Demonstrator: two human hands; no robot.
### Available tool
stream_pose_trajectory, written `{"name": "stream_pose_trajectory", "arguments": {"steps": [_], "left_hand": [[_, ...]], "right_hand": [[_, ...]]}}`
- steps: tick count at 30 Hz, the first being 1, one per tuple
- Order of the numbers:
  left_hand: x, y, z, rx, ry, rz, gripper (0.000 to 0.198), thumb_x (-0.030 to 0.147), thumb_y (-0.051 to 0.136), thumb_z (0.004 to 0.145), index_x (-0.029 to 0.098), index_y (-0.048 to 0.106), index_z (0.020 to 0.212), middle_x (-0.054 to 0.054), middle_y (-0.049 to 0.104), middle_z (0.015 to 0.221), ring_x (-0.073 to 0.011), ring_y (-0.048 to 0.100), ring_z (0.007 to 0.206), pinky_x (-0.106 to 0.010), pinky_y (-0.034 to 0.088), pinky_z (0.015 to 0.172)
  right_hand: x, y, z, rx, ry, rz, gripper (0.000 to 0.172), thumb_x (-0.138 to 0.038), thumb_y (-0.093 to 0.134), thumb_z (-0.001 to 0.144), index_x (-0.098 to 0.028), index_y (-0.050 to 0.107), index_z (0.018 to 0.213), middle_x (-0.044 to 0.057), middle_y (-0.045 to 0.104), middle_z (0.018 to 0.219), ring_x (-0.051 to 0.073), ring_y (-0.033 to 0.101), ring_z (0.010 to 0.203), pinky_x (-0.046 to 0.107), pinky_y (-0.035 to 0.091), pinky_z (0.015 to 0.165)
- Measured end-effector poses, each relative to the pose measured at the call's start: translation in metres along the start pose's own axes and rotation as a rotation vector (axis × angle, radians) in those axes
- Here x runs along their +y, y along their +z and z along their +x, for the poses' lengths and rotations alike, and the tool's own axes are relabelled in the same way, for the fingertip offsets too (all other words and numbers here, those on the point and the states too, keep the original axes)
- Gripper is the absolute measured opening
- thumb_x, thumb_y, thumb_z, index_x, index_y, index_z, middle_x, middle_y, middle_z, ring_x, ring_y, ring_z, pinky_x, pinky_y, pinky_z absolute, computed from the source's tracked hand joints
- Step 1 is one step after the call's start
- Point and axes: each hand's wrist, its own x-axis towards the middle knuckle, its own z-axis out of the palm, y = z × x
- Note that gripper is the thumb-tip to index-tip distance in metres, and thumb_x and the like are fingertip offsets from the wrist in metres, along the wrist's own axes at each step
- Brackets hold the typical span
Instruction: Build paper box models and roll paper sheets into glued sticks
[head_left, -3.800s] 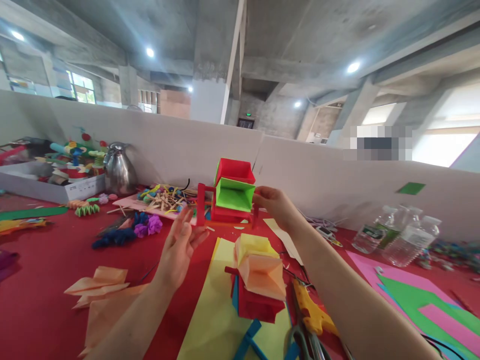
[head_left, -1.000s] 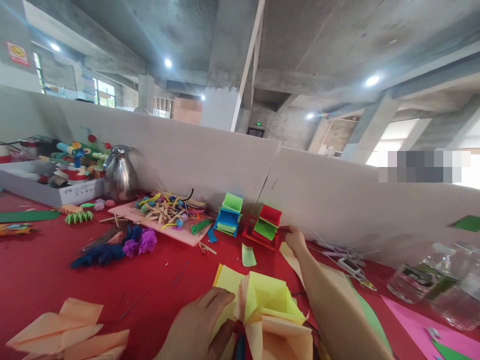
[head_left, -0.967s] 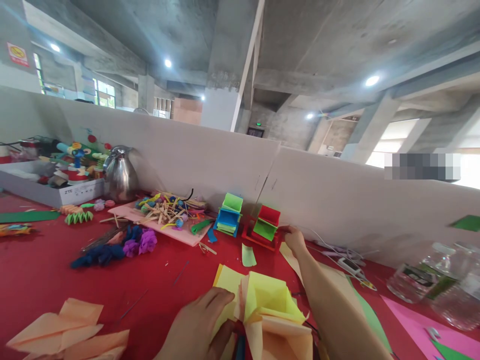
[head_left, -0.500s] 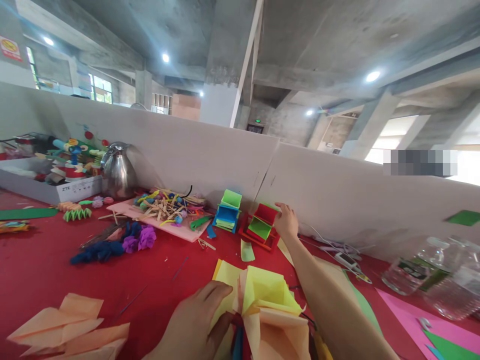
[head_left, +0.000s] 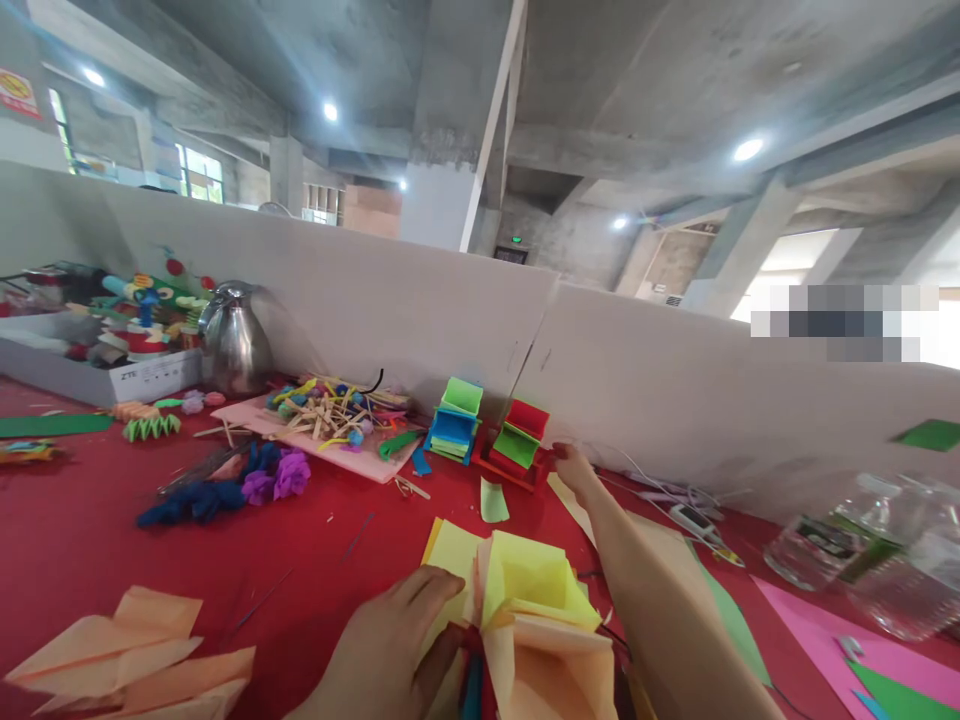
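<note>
Mid-frame, the red-and-green paper model (head_left: 517, 447) shows smooth, open-mouthed boxes; my right hand (head_left: 575, 474) curls at its right edge, grip unclear; lower centre, my left hand (head_left: 394, 635) sits beside creased yellow-and-peach paper boxes (head_left: 546, 622), whether gripping I cannot tell.

Steel jug (head_left: 238, 345) beside white box (head_left: 157, 380), wooden sticks (head_left: 326, 415) on pink sheet (head_left: 373, 463), clear bottles (head_left: 814, 548)

Free gap btwn peach paper (head_left: 112, 650) & L hand (head_left: 390, 635); yellow box (head_left: 532, 575) blocks its R.
</note>
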Motion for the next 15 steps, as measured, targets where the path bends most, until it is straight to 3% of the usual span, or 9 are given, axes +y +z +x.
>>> {"name": "stream_pose_trajectory", "arguments": {"steps": [4,9,13,15], "left_hand": [[-0.001,0.001,0.000,-0.009,0.003,0.029,0.029,0.022,0.045,0.083,0.024,0.051,0.112,-0.004,0.062,0.108,-0.0176,0.062,0.092,-0.026,0.051,0.075],[0.002,-0.002,-0.001,-0.033,-0.008,0.007,0.029,0.023,0.044,0.085,0.025,0.050,0.113,-0.003,0.061,0.110,-0.0178,0.061,0.093,-0.028,0.051,0.077],[0.004,-0.002,-0.002,-0.037,-0.045,-0.019,0.027,0.024,0.043,0.086,0.025,0.051,0.111,-0.003,0.061,0.108,-0.0173,0.061,0.092,-0.027,0.050,0.076],[0.005,-0.003,-0.002,-0.042,-0.040,-0.031,0.024,0.025,0.042,0.086,0.025,0.054,0.107,-0.002,0.062,0.106,-0.0171,0.060,0.091,-0.027,0.049,0.077]], "right_hand": [[-0.016,-0.003,-0.015,-0.044,-0.121,-0.105,0.030,-0.031,0.049,0.088,-0.016,0.051,0.113,0.008,0.055,0.113,0.019,0.056,0.095,0.040,0.047,0.080],[-0.039,0.008,-0.056,-0.455,-0.463,-0.194,0.022,-0.038,0.059,0.077,-0.023,0.067,0.091,0.002,0.068,0.094,0.018,0.061,0.086,0.029,0.047,0.078],[-0.047,0.017,-0.077,-0.666,-0.595,-0.302,0.044,-0.030,0.069,0.066,-0.025,0.062,0.109,0.002,0.062,0.115,0.022,0.055,0.105,0.029,0.043,0.087],[-0.047,0.016,-0.081,-0.709,-0.578,-0.391,0.035,-0.029,0.064,0.074,-0.021,0.062,0.108,0.003,0.063,0.112,0.020,0.058,0.099,0.031,0.046,0.083]]}}
